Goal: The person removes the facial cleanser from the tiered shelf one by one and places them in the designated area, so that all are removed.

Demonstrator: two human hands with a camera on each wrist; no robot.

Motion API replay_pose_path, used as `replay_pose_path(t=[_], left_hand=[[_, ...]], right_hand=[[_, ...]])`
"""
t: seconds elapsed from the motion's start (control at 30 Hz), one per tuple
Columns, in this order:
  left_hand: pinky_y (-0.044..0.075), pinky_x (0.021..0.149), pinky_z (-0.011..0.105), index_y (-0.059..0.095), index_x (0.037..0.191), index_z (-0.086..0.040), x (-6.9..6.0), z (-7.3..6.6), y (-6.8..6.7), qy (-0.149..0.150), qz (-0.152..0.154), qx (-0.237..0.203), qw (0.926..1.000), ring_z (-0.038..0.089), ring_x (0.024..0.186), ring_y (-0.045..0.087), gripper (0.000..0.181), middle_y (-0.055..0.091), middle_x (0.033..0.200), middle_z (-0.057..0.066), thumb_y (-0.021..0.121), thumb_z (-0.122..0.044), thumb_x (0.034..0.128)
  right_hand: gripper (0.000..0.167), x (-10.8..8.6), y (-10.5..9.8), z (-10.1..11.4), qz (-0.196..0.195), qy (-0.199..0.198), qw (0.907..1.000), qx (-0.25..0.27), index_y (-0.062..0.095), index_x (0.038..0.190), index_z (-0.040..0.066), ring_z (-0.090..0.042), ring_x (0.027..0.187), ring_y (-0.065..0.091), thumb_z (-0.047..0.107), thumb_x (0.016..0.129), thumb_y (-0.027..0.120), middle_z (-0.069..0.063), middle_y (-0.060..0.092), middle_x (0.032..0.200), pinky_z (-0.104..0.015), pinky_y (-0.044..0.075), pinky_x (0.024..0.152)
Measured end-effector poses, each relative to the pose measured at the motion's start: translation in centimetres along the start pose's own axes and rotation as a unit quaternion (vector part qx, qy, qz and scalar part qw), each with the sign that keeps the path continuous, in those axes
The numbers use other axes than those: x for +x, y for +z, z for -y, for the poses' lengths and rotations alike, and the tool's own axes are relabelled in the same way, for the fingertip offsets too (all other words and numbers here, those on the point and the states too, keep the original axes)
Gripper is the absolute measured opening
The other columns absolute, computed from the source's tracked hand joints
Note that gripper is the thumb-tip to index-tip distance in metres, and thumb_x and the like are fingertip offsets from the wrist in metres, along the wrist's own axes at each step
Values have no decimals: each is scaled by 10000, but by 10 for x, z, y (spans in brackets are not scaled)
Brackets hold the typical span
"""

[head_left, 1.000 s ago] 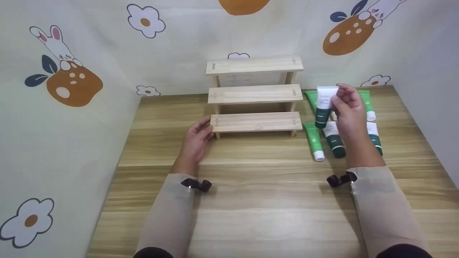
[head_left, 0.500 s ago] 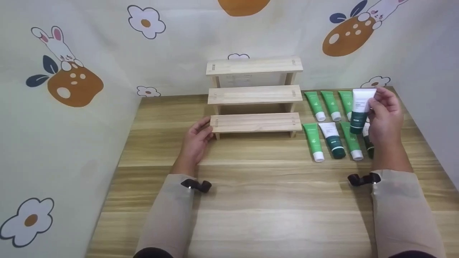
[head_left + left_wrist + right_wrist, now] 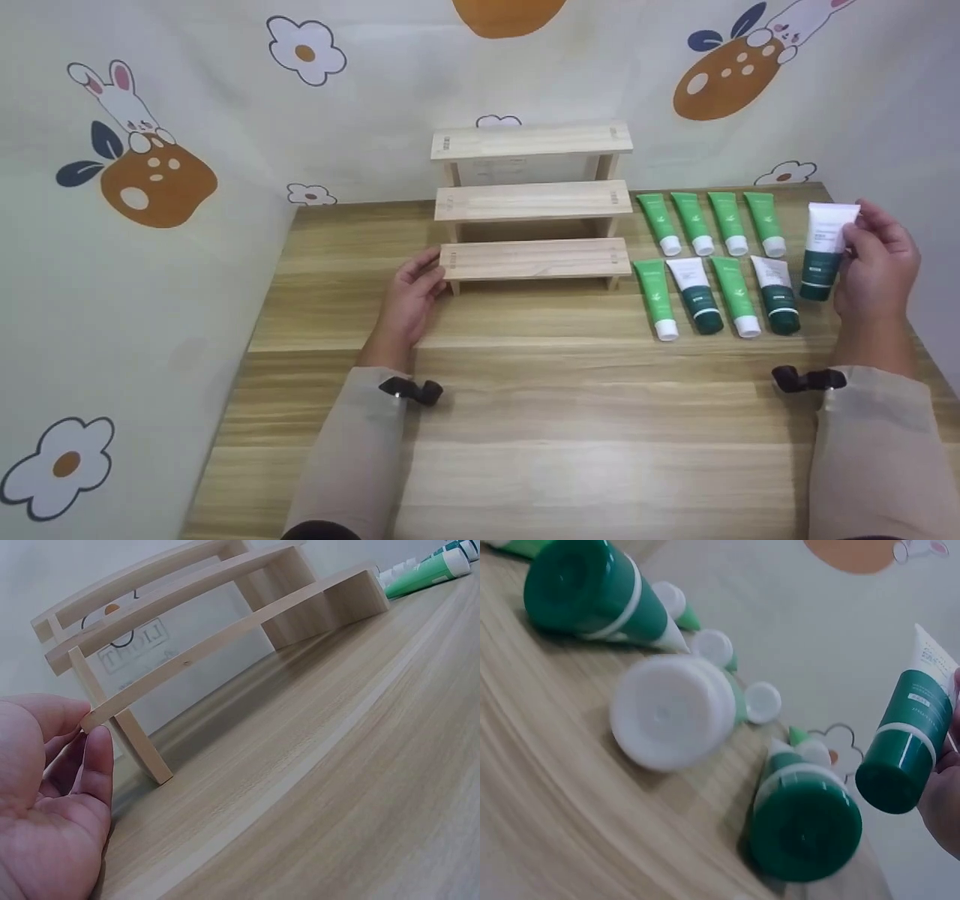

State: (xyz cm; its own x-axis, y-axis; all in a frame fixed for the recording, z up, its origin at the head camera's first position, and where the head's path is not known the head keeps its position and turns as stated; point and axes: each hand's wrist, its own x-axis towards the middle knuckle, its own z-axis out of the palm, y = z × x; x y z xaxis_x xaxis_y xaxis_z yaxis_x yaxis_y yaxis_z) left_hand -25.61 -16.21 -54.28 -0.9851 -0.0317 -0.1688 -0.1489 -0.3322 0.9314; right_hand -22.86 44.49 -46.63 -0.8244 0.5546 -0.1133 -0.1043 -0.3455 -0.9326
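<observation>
My right hand (image 3: 877, 270) grips a white and dark-green squeeze tube (image 3: 823, 251) by its upper right side. In the right wrist view that tube (image 3: 907, 735) hangs cap down, above the tabletop. My left hand (image 3: 410, 296) is at the left end of a three-tier wooden display shelf (image 3: 534, 259). As the left wrist view shows, thumb and fingers (image 3: 97, 765) pinch the end of the lowest board (image 3: 187, 660). Two rows of tubes lie right of the shelf: green ones (image 3: 726, 221) behind, green and white-and-dark-green ones (image 3: 695, 295) alternating in front.
The wood-grain tabletop (image 3: 525, 420) spreads in front of the shelf. A patterned backdrop (image 3: 375, 112) stands close behind it, with further walls at the left (image 3: 150, 315) and right (image 3: 900, 150). The held tube is right of the front row, near the table's right edge.
My right hand has carried the tube rightward and slightly nearer, from beside the shelf past both rows, uncovering the tubes it was hiding. My left hand has stayed on the shelf.
</observation>
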Motion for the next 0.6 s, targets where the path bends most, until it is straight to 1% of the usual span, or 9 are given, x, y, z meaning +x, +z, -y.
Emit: replay_pose_path(t=[0.1, 0.2, 0.3, 0.4, 0.6], left_hand=[[568, 875, 224, 597, 1472, -22, 1, 2, 1, 22, -27, -8, 10000, 111, 1054, 660, 448, 631, 1408, 86, 637, 12, 1027], [568, 877, 224, 600, 1468, -20, 1, 2, 1, 46, -40, -61, 10000, 113, 1048, 661, 451, 649, 1374, 73, 647, 15, 1020], [566, 879, 224, 601, 1462, -16, 0, 1, 2, 45, -30, -131, 9999, 117, 1045, 663, 450, 662, 1350, 63, 652, 17, 1016], [569, 871, 225, 606, 1457, -14, -1, 0, 3, 49, -30, -158, 9999, 117, 1036, 667, 448, 675, 1339, 57, 653, 22, 1014], [574, 876, 224, 606, 1463, -28, -3, -2, 2, 50, -32, -32, 10000, 112, 1029, 669, 444, 679, 1340, 48, 644, 14, 1022]], right_hand=[[409, 4, -10, -3, -120, 166, 9998, -12, 691, 1405, 191, -80, 1296, 518, 133, 1005, 749, 81, 602, 1385, -106, 533, 1023], [423, 6, -17, -6, -153, 342, 9993, -22, 689, 1414, 215, -61, 1337, 510, 167, 1000, 761, 103, 593, 1432, -121, 471, 1128], [429, 8, -23, -9, -216, 512, 9984, 35, 691, 1410, 229, -46, 1353, 505, 166, 993, 771, 114, 593, 1447, -133, 402, 1201], [443, 12, -28, -12, -301, 644, 9974, -58, 688, 1416, 255, -28, 1373, 492, 179, 989, 775, 135, 592, 1457, -137, 358, 1236], [489, 20, -35, -15, -408, 885, 9942, -454, 678, 1437, 305, 2, 1474, 420, 199, 973, 792, 187, 540, 1566, -152, 260, 1297]])
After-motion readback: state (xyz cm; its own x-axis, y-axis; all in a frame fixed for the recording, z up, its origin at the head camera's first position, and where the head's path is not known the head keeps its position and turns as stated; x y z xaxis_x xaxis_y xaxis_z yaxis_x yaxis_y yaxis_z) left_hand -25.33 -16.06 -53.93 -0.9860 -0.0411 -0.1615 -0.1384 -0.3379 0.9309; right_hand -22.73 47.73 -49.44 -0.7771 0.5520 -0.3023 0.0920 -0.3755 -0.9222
